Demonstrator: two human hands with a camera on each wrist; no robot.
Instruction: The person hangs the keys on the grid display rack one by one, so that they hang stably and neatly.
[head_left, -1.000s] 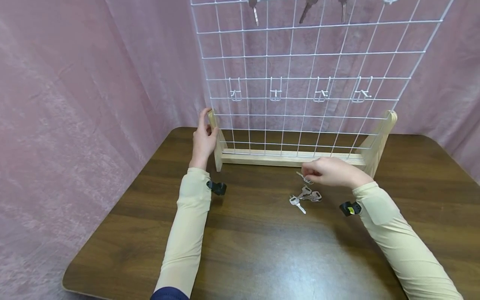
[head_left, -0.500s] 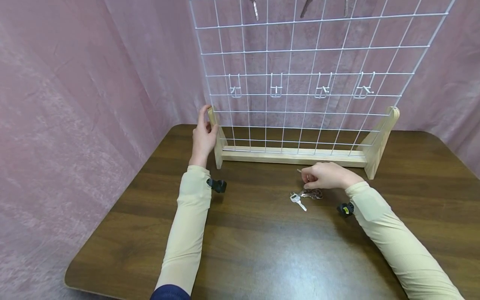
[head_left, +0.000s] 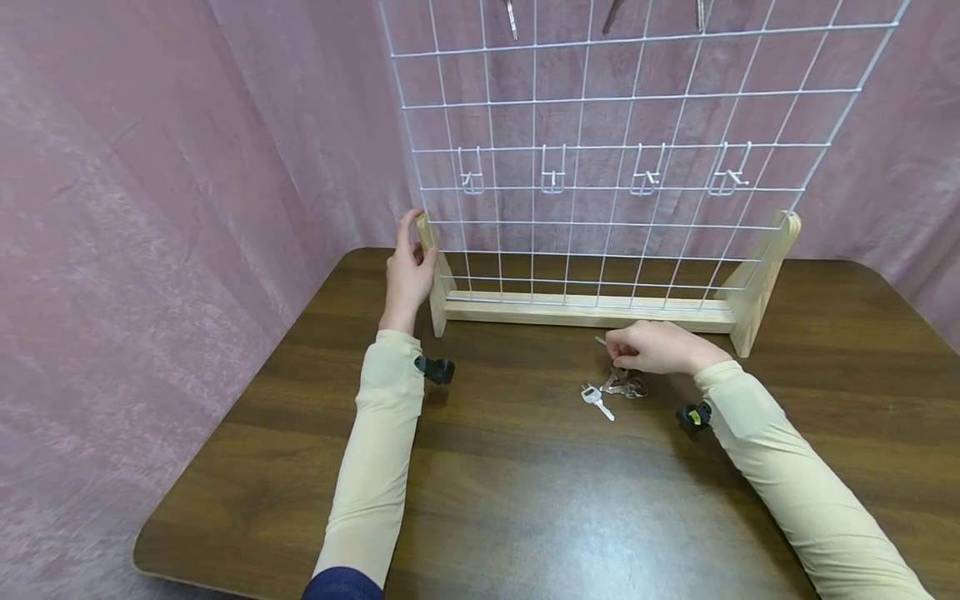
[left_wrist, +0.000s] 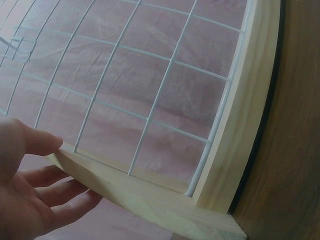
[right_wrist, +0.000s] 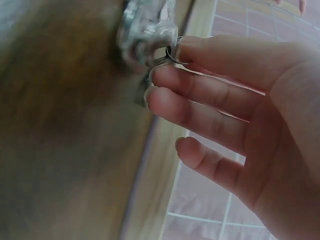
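Observation:
My left hand (head_left: 407, 279) grips the left wooden end piece (head_left: 440, 292) of the stand. In the left wrist view the thumb lies on one side of the wood (left_wrist: 115, 192) and the fingers on the other. My right hand (head_left: 660, 346) is low over the table in front of the base bar, pinching a key by its small metal ring (right_wrist: 172, 56) between thumb and forefinger. Only the tip of that key (head_left: 600, 340) shows past the fingers in the head view. Just below lies a small pile of keys (head_left: 633, 388), with a silver key (head_left: 597, 402) at its left.
A white wire grid (head_left: 585, 221) rises from the wooden stand, with a row of white hooks (head_left: 552, 179) across its middle. Several keys (head_left: 512, 21) hang near the top, cut off by the frame. The brown table (head_left: 510, 467) reaches forward; a pink curtain (head_left: 225, 150) hangs behind.
My right hand has drawn slightly nearer over the key pile, now covering most of the key by its fingertips. The head view has tilted down a little. My left hand stays on the stand.

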